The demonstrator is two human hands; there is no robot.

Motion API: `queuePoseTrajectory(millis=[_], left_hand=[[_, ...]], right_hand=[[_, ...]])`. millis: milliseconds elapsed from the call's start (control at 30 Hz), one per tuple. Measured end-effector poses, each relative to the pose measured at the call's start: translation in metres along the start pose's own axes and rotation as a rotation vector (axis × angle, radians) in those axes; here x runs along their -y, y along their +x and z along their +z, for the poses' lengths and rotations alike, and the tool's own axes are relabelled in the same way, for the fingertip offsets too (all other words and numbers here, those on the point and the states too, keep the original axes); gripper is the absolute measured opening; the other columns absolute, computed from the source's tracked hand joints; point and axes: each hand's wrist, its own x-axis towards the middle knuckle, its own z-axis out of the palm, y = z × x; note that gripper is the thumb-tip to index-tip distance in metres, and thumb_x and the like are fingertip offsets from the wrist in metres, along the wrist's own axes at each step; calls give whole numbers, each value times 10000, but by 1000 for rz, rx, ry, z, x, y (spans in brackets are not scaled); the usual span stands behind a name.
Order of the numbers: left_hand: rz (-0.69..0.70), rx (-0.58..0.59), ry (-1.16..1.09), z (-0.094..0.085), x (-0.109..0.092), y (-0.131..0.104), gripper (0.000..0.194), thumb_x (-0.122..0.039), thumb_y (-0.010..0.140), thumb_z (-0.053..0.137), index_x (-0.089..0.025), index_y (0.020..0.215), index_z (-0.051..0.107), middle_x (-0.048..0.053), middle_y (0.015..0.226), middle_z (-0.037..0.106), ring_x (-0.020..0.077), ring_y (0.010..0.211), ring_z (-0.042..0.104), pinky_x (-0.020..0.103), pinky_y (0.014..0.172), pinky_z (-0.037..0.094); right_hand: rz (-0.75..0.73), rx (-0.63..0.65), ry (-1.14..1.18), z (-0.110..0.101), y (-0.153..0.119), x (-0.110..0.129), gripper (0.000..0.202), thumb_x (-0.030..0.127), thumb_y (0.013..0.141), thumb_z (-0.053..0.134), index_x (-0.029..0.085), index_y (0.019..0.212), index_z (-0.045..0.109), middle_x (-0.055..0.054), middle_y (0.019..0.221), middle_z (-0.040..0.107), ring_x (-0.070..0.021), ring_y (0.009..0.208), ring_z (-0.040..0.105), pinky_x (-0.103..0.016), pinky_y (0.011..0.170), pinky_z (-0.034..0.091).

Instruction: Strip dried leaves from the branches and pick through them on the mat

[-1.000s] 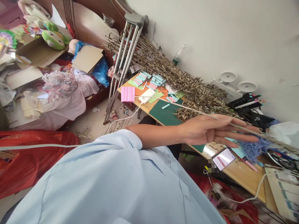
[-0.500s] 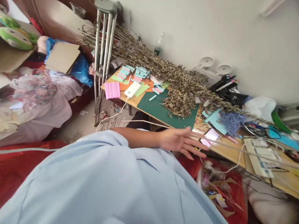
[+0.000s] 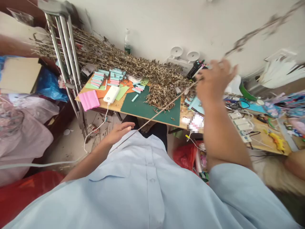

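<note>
My right hand is raised above the table, its fingers closed around a long dried plant stalk. The bare lower part of the stalk slants down across my shirt front, while its leafy upper end, blurred, reaches the top right corner. My left hand hovers at the table's front edge with fingers stretched out, left of the stalk and apart from it. Beyond both hands, a heap of dry crumbled leaves lies on a green cutting mat. Behind it, a long bundle of dried stalks rests along the wall.
Small blue and pink rolls, a white power bank and pink paper lie on the table's left. Metal crutches lean there. A lit phone, a power strip and cables are rightward. A plastic bottle stands behind.
The view has swung right. My right hand has come into view, holding the stalk up. My left hand has drawn back leftward from near the phone, fingers still apart.
</note>
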Motion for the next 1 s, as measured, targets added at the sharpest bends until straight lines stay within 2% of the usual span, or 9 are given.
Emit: queuePoseTrajectory(millis=[133,300,433,533,633,700,767,900,1000], left_hand=[[-138,115,22,11,6,8,611,-585,876,694,-136,1289,664,133,1081,767,235,899,739,369,841,566],[-175,37,2,17,15,15,474,-496,883,661,-136,1192,681,55,872,714,129,639,618,268,617,509],[-202,-88,-9,14,27,20,396,-480,865,639,-143,1059,714,-13,669,587,96,522,476,228,500,367],[-225,-141,-13,8,37,18,383,-495,849,644,-149,993,725,-26,624,541,88,506,416,224,489,307],[-230,-141,1,3,45,12,384,-516,847,651,-157,962,725,-26,637,544,87,515,400,227,499,306],[-236,-136,27,1,48,7,390,-531,848,650,-160,942,726,-24,644,548,92,526,404,229,510,316],[-245,-140,81,0,49,3,405,-543,852,645,-159,945,737,-19,655,563,101,545,420,233,526,329],[-237,-178,213,-2,49,-4,414,-541,873,618,-161,956,761,-3,674,595,131,604,474,246,572,361],[-199,-233,305,-6,51,-11,400,-531,871,601,-167,902,763,4,671,602,154,649,515,259,621,398]], right_hand=[[-90,48,349,37,-34,91,275,254,1015,517,182,1058,779,-148,1488,581,-370,1456,389,-760,1189,81],[-166,110,491,62,-85,166,244,236,963,563,246,1086,773,-110,1493,579,-360,1475,364,-733,1237,36],[-161,115,589,60,-118,187,358,244,980,520,281,1284,706,-114,1551,530,-349,1494,368,-701,1239,133],[-35,123,816,59,-147,197,403,305,1010,470,248,1365,652,-173,1500,555,-337,1412,490,-602,1171,360],[288,306,1317,62,-174,210,427,457,1011,485,205,1317,643,-134,1073,708,-235,901,695,-403,806,587],[491,586,1669,65,-181,221,452,549,965,555,208,1248,645,-14,760,638,-149,544,565,-297,508,502],[616,775,1920,66,-179,230,440,575,874,685,217,1128,660,68,608,515,-97,415,420,-241,386,368],[733,816,2058,65,-163,235,401,537,735,842,214,788,610,84,558,468,-57,405,385,-207,354,289],[797,825,2029,67,-152,231,422,557,738,833,206,738,599,75,542,485,-51,392,376,-207,339,240]])
